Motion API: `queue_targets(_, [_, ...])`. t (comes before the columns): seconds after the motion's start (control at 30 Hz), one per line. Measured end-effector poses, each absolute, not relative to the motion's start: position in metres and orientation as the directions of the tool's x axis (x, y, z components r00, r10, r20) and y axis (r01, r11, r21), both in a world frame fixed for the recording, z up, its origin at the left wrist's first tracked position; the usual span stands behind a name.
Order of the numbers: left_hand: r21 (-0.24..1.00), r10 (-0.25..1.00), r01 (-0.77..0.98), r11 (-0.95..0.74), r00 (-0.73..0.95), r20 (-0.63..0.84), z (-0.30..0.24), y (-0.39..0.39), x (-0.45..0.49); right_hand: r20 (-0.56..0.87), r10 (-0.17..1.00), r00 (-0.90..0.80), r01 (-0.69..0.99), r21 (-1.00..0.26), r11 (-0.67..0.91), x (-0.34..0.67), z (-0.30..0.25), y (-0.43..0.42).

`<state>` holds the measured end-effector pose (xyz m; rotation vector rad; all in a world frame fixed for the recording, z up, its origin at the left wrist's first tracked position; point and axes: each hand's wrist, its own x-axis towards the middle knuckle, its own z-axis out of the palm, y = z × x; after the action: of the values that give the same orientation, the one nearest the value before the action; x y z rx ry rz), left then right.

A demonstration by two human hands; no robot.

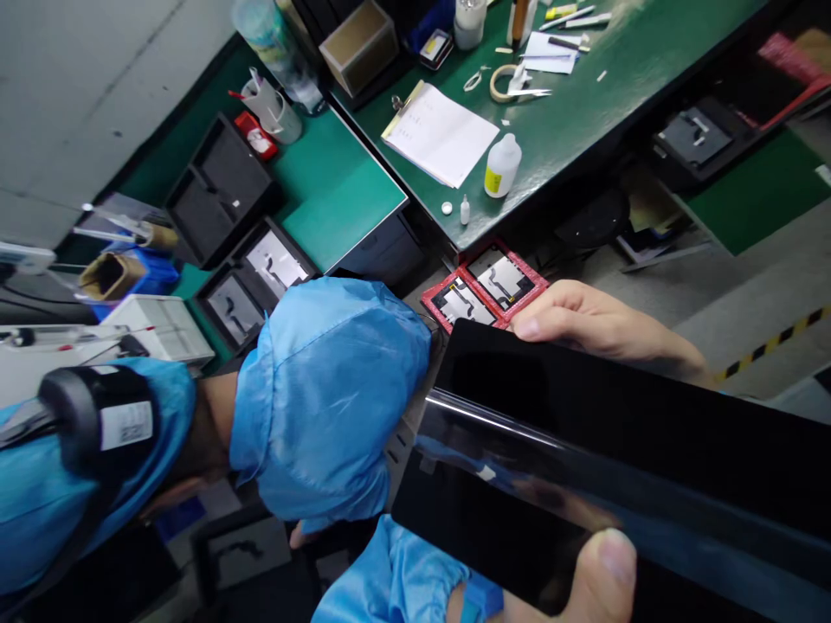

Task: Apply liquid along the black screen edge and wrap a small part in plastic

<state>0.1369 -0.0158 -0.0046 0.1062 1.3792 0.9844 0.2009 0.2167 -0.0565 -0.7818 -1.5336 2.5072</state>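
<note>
A large black glossy display panel (623, 433) fills the lower right, tilted, with a bright reflective band running lengthwise along its middle. My left hand (594, 584) comes from below in a blue sleeve (396, 575) and presses its thumb on the panel's glossy face; its other fingers are hidden behind. Along the upper edge, my right hand (594, 324) grips the panel with thumb and bent fingers. Just beyond that edge lies a red-framed tray (499, 303) holding grey plates with black flex strips.
A co-worker in a blue cap (331, 389) bends close on the left. Green benches carry a clipboard (445, 134), a white bottle (503, 166), tape (503, 84) and black foam trays (221, 186). A stool (594, 221) stands under the bench.
</note>
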Motion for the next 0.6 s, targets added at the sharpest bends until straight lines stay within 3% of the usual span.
queue_targets(0.2, [0.605,0.624,-0.514,0.608,-0.161,-0.765,-0.003,-0.018,0.135,-0.338,0.338,-0.878,0.162,-0.876,-0.455,0.205,-0.051,0.218])
queue_targets(0.37, [0.658,0.635,-0.454,0.601,-0.228,-0.738,-0.006,-0.020,0.133,-0.383,0.404,-0.830,0.200,-0.883,-0.425,0.205,-0.048,0.218])
queue_targets(0.6, [0.667,0.626,-0.485,0.565,-0.274,-0.730,-0.017,-0.021,0.136,-0.363,0.338,-0.868,0.210,-0.886,-0.413,0.196,-0.054,0.220])
